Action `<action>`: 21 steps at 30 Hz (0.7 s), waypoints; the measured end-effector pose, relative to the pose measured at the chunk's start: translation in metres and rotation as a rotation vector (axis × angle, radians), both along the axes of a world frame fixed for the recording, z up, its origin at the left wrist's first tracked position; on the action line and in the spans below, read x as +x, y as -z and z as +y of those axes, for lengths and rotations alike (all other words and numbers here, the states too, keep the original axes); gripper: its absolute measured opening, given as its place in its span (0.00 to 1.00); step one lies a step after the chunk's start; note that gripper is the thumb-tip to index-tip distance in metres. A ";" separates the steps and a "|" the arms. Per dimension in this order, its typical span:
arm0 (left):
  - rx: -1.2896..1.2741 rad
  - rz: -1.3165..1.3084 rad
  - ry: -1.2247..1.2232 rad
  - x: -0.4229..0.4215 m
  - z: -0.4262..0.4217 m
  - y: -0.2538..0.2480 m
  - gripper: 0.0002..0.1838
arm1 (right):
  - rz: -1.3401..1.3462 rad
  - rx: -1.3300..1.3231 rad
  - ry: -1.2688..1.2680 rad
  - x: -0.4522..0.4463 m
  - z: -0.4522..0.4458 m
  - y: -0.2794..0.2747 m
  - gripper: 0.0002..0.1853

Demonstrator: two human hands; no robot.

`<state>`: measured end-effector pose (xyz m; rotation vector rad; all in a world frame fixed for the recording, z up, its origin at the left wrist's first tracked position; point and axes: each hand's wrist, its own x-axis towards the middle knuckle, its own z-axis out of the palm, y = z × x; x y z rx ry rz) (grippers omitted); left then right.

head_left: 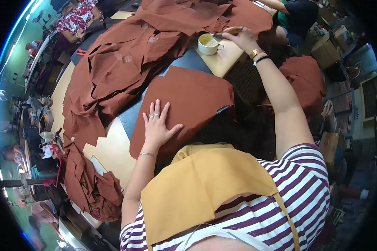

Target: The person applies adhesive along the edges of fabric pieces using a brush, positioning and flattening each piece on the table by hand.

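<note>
My left hand (158, 125) lies with spread fingers on a flat rust-brown fabric piece (188, 90), which rests on a dark blue-grey surface (192, 61). My right hand (241, 38) is raised beyond the fabric at the upper right, beside a white cup (208, 44) with pale contents and something light standing in it. Its fingers are bent towards the thumb; whether they hold anything small is not visible. A yellow apron covers my front.
Rumpled brown fabric (113, 62) spreads over the table's far and left side, with another heap (92, 188) at lower left. Red-handled scissors (81, 52) lie at upper left. Two people work across the table. More brown fabric (303, 81) and cardboard boxes (324, 52) are at right.
</note>
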<state>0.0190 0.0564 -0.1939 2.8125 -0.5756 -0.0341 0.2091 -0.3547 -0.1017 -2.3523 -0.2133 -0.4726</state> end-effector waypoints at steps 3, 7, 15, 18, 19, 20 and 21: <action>-0.006 -0.007 0.017 0.003 0.002 -0.001 0.51 | -0.282 -0.469 -0.101 -0.026 0.009 0.012 0.13; -0.019 -0.015 0.042 0.007 0.007 0.000 0.51 | -0.114 -0.214 -0.132 -0.071 0.056 0.006 0.16; 0.007 -0.063 0.119 0.023 0.010 0.008 0.51 | 0.219 1.086 0.019 -0.205 0.081 -0.023 0.13; 0.015 -0.062 0.140 0.027 0.007 0.006 0.51 | 0.197 0.881 0.142 -0.241 0.068 -0.003 0.11; 0.014 -0.061 0.147 0.028 0.006 0.006 0.51 | 0.149 0.656 0.166 -0.249 0.059 0.019 0.10; 0.017 -0.063 0.149 0.029 0.006 0.007 0.51 | 0.101 0.432 0.187 -0.254 0.055 0.029 0.09; 0.015 -0.063 0.148 0.029 0.006 0.008 0.51 | 0.071 0.255 0.239 -0.261 0.067 0.027 0.08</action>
